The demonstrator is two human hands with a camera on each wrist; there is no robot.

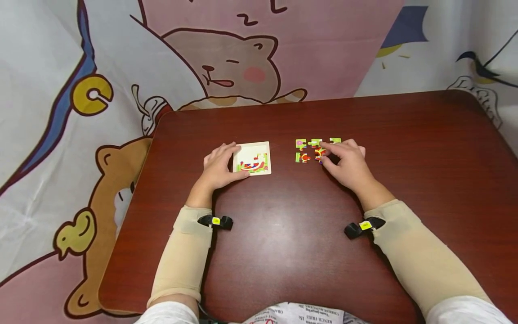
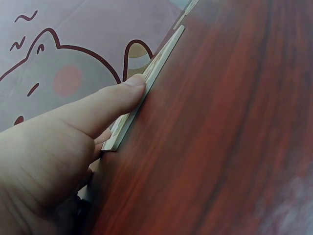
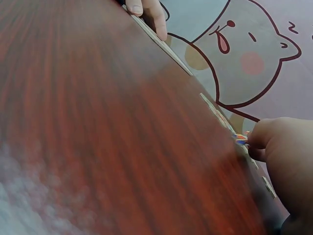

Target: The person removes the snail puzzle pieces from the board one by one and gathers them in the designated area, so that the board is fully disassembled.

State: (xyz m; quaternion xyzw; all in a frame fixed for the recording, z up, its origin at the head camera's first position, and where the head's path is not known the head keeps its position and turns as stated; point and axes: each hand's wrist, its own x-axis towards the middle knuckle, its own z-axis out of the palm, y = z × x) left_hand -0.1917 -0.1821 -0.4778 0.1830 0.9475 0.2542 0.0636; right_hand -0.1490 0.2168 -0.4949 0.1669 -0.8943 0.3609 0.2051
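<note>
A small square jigsaw tray (image 1: 252, 150) lies on the table, its lower part filled with colourful pieces and its upper part bare pale wood. My left hand (image 1: 220, 166) holds it from the left, thumb on the near edge and fingers at the far edge. To the right, my right hand (image 1: 349, 163) pinches a red, yellow and blue puzzle piece (image 1: 319, 154) between thumb and index finger. In the right wrist view that puzzle piece (image 3: 240, 139) looks tilted up among the others. Around it lie a flower piece (image 1: 300, 143), a red-and-green piece (image 1: 301, 157) and other green pieces (image 1: 335, 140).
The dark red-brown wooden table (image 1: 279, 252) extends well to both sides and toward the body. Behind it hangs a cloth (image 1: 323, 54) printed with cartoon animals. Black straps with small cameras (image 1: 216, 221) sit on both wrists.
</note>
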